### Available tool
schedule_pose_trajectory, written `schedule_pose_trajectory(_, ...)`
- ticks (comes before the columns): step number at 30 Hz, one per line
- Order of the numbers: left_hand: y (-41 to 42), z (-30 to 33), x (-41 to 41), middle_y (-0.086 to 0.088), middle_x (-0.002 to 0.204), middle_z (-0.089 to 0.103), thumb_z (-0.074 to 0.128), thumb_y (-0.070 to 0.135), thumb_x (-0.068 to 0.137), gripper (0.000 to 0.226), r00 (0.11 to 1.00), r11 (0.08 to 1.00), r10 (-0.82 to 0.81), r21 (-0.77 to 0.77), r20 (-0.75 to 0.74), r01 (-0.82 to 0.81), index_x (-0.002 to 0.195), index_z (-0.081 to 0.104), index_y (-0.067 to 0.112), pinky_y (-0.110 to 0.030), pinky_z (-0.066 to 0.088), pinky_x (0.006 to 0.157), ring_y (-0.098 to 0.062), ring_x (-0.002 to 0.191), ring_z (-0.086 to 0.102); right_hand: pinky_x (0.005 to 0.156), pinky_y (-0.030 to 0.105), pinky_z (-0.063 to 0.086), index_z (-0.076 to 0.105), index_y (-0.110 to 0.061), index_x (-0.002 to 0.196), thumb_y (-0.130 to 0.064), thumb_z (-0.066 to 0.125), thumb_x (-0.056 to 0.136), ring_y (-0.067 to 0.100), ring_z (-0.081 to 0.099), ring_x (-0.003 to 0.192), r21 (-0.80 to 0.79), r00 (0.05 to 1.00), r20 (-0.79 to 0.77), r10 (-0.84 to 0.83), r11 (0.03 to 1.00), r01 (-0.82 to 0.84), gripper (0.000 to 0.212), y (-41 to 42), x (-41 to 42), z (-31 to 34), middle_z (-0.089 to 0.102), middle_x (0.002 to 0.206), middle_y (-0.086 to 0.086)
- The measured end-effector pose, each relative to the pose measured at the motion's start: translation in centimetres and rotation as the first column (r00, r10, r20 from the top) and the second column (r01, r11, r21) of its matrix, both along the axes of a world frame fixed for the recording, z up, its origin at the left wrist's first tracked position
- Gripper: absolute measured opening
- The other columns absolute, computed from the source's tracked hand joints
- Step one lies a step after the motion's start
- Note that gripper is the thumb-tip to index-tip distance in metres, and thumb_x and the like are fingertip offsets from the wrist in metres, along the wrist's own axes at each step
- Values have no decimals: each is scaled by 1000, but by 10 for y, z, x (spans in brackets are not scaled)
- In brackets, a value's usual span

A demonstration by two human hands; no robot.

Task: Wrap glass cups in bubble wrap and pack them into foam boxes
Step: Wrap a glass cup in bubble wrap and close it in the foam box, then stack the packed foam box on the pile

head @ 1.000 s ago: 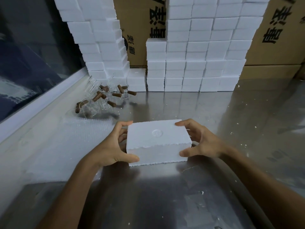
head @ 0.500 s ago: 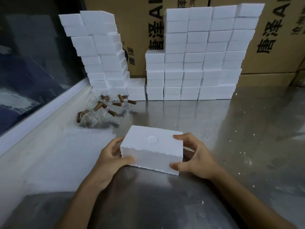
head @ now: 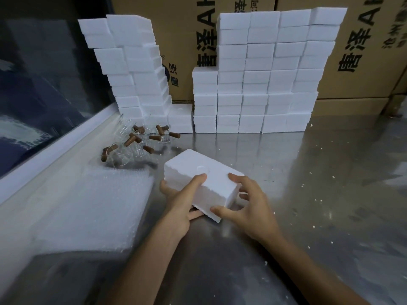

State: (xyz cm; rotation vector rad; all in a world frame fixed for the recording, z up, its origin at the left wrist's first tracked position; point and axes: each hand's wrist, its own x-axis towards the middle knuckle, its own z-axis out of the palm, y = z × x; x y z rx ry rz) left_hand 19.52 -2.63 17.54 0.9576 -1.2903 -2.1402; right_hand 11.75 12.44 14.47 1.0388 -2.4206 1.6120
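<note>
Risk was the foam box [head: 203, 172] splitting or crumbling: left hand [head: 180, 197] and right hand [head: 246, 205] both gripped it, fingers curled, tilted off the steel table [head: 308, 172], glass cups [head: 141, 142] at 11 o'clock.

**Surroundings of a metal work area**

A shiny metal surface [head: 308, 194] fills the lower view, dotted with small white crumbs [head: 317, 200]. Along its far edge stand large brown cardboard cartons [head: 363, 62] printed with bold black characters. On the left, a white ledge [head: 55, 148] runs diagonally beside a dark glass pane [head: 39, 84], which shows faint bluish reflections.
</note>
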Motion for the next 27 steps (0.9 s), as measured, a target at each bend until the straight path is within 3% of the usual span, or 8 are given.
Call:
schedule_pose_trajectory(2,-7,6,-4,-4,119,61,87,31,60,96,998,1000,-11,-27,54,12,138,31,38,-52,60,67,-31,101,66,99,2,28,50,-33,136,-50,92,55,0,37,128,125,986,-160,39,992,-19,93,5,0,5,29,151,-10)
schedule_pose_trajectory(4,-15,14,-7,-5,115,63,83,36,58,85,991,997,-64,-35,116,68,131,40,36,-43,59,68,-30,99,65,111,25,33,45,-25,145,-48,88,62,13,33,139,279,925,-368,93,960,14,96,9,0,10,24,160,-2)
schedule_pose_trajectory(6,-20,21,-9,-7,112,64,80,39,59,77,974,986,-155,-30,165,162,128,46,32,-39,56,71,-29,97,64,104,43,45,49,-13,145,-34,85,66,26,45,136,283,788,-607,101,954,96,89,9,0,11,41,153,8)
schedule_pose_trajectory(8,-27,24,-12,-10,106,66,77,40,67,62,955,972,-232,8,186,235,123,54,25,-36,55,71,-28,93,64,97,43,50,53,-2,140,-21,82,64,31,52,129,247,670,-735,110,962,113,83,3,0,11,53,143,14)
schedule_pose_trajectory(12,-39,23,-15,-12,97,71,74,54,70,55,942,952,-304,65,142,298,113,67,19,-39,58,81,-29,91,68,101,41,44,54,-2,138,-24,78,62,32,51,126,257,607,-779,159,963,77,83,-14,-9,15,57,137,15)
schedule_pose_trajectory(15,-40,12,-23,-9,96,73,59,64,84,48,976,981,-188,-37,111,193,112,66,26,-39,59,72,-27,87,70,93,44,50,59,-1,132,-27,81,58,34,58,118,265,567,-808,162,959,104,82,-23,-27,25,61,131,15)
schedule_pose_trajectory(19,-42,-12,-29,-9,80,67,52,24,100,20,999,940,42,-340,15,-35,116,59,13,-32,48,51,-25,61,62,92,46,48,56,-1,134,-33,82,62,36,56,118,256,522,-842,137,953,164,83,-38,-63,54,60,131,15)
schedule_pose_trajectory(27,-37,-29,-35,-1,55,54,65,3,90,12,992,748,-98,-652,78,125,79,64,9,-24,38,47,-14,50,48,98,50,44,51,-1,137,-34,90,63,38,53,120,124,437,-899,-8,954,273,90,-99,-139,152,57,134,19)
